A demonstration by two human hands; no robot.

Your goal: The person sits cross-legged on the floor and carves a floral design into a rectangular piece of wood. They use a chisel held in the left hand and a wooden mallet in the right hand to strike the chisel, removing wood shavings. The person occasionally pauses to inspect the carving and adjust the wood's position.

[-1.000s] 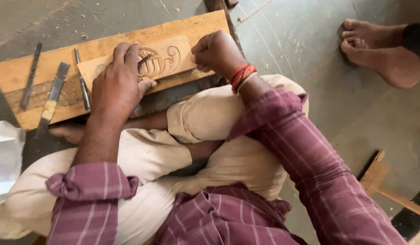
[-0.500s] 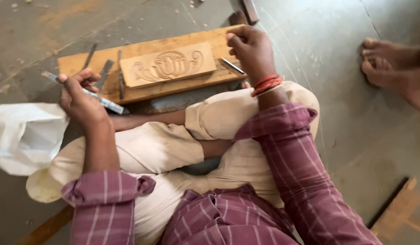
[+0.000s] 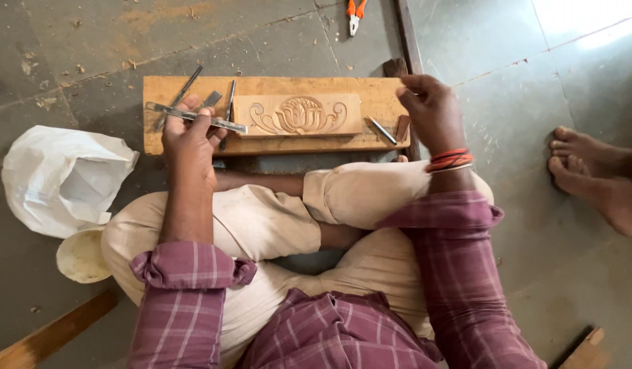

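At the plank's left end, the left hand pinches a slim, stiff steel chisel mid-shaft; the right hand hovers, fingers loosely curled, empty.

A floor-level woodcarving workshop: a carved floral panel is lying on a plank, chisels and pliers resting on the concrete floor.
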